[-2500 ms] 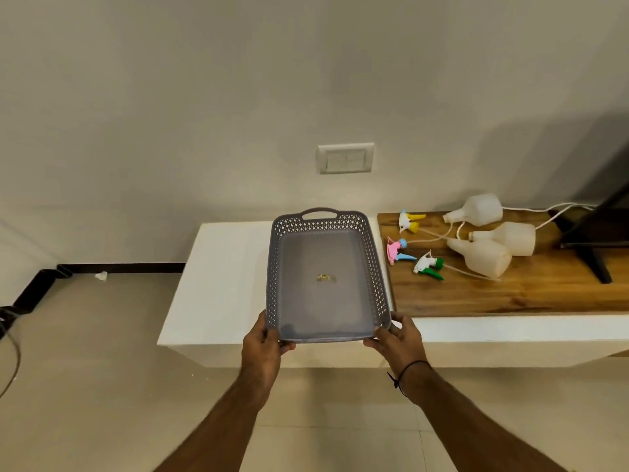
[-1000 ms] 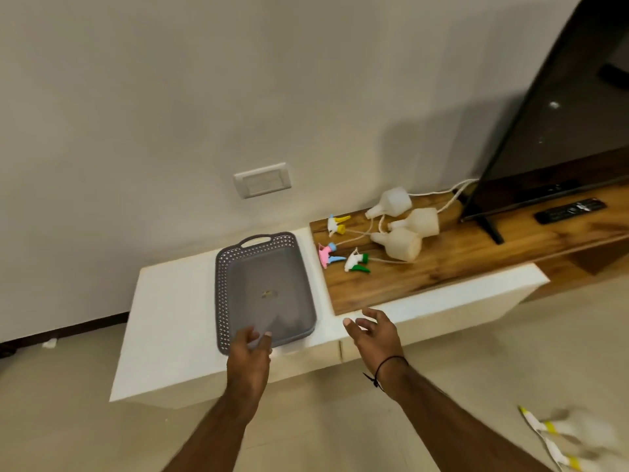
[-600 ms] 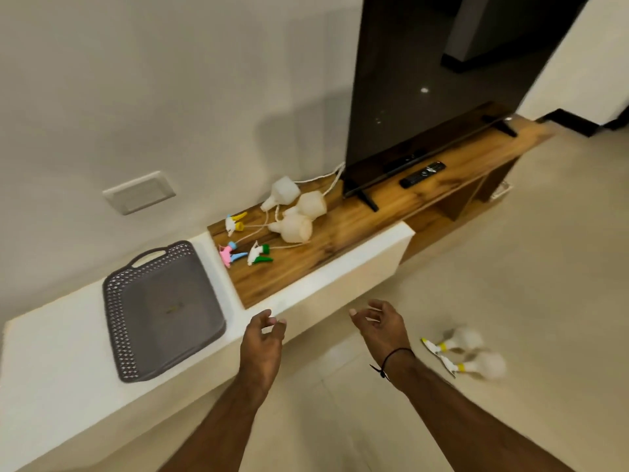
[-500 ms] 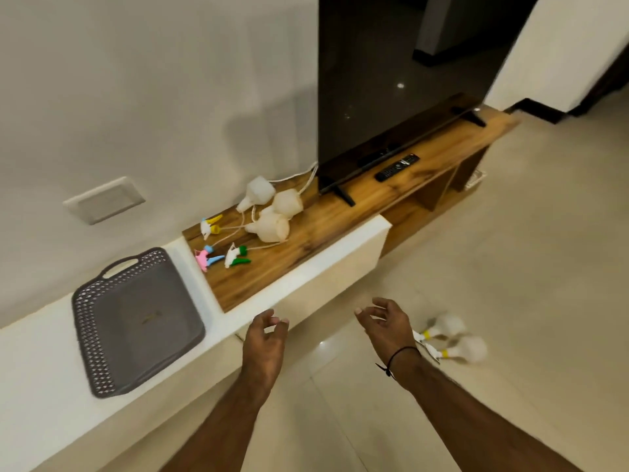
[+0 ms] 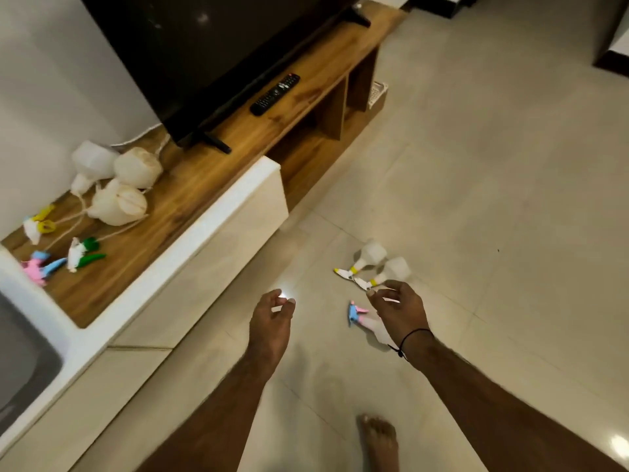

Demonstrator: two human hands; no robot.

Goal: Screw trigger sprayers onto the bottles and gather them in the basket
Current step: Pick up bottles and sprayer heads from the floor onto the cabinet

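Bottles (image 5: 381, 264) with yellow-collared sprayers lay blurred on the floor (image 5: 510, 199) just beyond my right hand (image 5: 400, 310), which half-hid a pink-and-blue one (image 5: 355, 313), both it and my left hand (image 5: 272, 318) loosely spread and empty, the basket (image 5: 23, 362) cut off at far left.

The floor (image 5: 476, 199) is pale glossy tile, throwing back a bright glare spot; the shelf top (image 5: 218, 178) is brown wood with a streaked grain and a dull sheen; the ledge (image 5: 190, 247) beside it is smooth white with a soft shine. The bottles (image 5: 119, 204) look like cloudy, translucent plastic, matt; the trigger sprayers (image 5: 81, 253) are bright coloured plastic, smooth. The television screen (image 5: 190, 46) is black and glossy, catching small light spots; the remote (image 5: 275, 94) is matt black plastic. The basket (image 5: 20, 356) is grey and matt.
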